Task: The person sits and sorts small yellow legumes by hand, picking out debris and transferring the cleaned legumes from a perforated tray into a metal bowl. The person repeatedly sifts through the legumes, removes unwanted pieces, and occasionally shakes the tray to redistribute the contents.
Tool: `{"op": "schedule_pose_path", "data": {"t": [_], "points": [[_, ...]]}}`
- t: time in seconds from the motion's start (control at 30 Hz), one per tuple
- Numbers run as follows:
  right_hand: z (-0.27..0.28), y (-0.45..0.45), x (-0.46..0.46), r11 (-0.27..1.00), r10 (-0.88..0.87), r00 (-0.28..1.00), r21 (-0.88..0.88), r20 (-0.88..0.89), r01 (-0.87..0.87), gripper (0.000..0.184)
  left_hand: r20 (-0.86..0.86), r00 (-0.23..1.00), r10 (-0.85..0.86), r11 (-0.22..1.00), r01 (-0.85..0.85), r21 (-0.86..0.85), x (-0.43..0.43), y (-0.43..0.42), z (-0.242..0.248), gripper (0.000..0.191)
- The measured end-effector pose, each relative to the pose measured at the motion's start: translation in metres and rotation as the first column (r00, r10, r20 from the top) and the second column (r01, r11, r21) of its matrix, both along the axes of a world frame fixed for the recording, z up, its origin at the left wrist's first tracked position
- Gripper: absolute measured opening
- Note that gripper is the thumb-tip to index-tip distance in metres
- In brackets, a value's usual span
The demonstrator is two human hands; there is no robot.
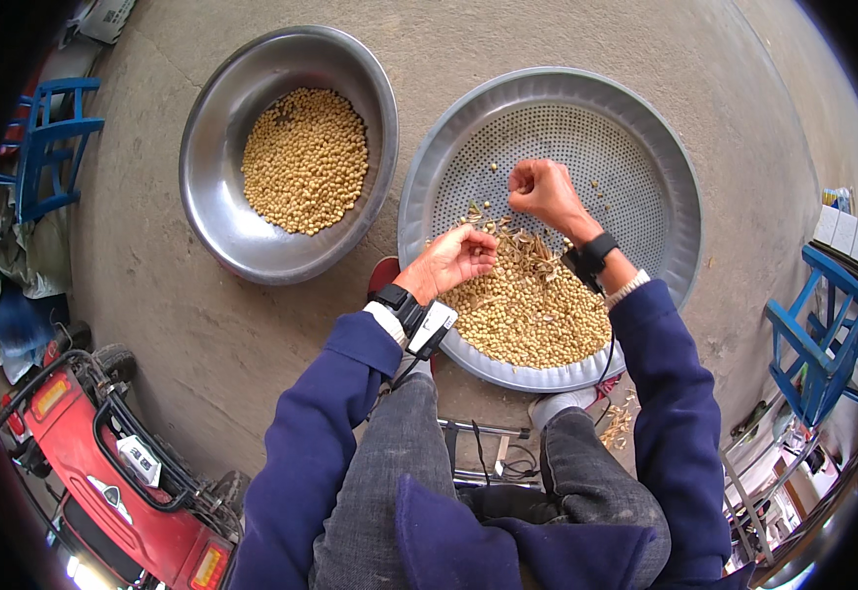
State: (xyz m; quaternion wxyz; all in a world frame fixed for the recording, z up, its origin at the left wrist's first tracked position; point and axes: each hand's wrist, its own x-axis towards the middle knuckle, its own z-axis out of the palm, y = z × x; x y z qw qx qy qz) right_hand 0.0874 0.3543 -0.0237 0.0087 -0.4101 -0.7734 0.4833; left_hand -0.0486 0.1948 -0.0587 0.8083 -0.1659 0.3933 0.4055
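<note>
My left hand point(452, 259) hovers at the left side of a round grey sieve point(676, 243), palm partly turned up and fingers curled. Farther in, above the perforated bottom, my right hand point(547, 193) has its fingers folded together. Whether either hand holds something is hidden by the fingers. Yellow soybeans point(525, 324) fill the near part of the sieve. Dry pod husks point(536, 254) lie on the beans between and below my hands. A few loose beans sit on the far mesh. To the left, a metal basin point(207, 155) contains a heap of cleaner soybeans point(307, 162).
Blue stools point(820, 332) stand at the right, and another blue stool point(52, 147) at the far left. A red vehicle point(104, 464) with a black bar is at the lower left. Husk scraps point(620, 422) lie on the concrete floor point(156, 354) beside my shoe.
</note>
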Motion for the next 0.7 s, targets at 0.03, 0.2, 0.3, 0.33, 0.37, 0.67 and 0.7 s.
{"op": "schedule_pose_path", "data": {"t": [0.03,0.2,0.3,0.33,0.37,0.67,0.7], "points": [[0.009,-0.004,0.001,0.993,0.065,0.996,-0.098,-0.055,-0.071,0.013,0.017,1.0,0.016,1.0,-0.016,0.0,0.002,0.001,0.0,0.023],[0.025,-0.022,-0.002,0.976,0.141,0.98,-0.143,-0.14,-0.161,0.023,-0.019,1.0,0.008,0.997,-0.01,-0.072,0.008,0.001,0.006,0.026],[0.003,0.0,-0.016,0.986,0.044,0.995,0.165,-0.094,-0.028,0.018,-0.04,0.999,-0.017,0.999,0.015,-0.043,0.007,-0.003,0.009,0.025],[-0.008,0.005,-0.02,0.971,0.083,0.991,0.232,-0.102,-0.058,0.018,-0.068,0.997,-0.032,0.997,0.027,-0.076,0.006,-0.005,0.009,0.021],[-0.017,0.009,-0.023,0.955,0.095,0.994,0.285,-0.05,-0.077,0.018,-0.093,0.994,-0.054,0.998,0.049,-0.05,0.004,-0.006,0.01,0.02],[-0.013,0.019,0.008,0.997,0.073,0.995,0.018,-0.064,-0.072,0.011,-0.403,0.887,-0.227,0.963,0.266,0.043,-0.015,-0.005,0.02,0.017],[-0.011,0.015,0.015,0.996,0.086,0.996,0.002,-0.018,-0.086,0.012,-0.457,0.862,-0.221,0.96,0.274,0.052,-0.016,-0.004,0.02,0.016]]}}
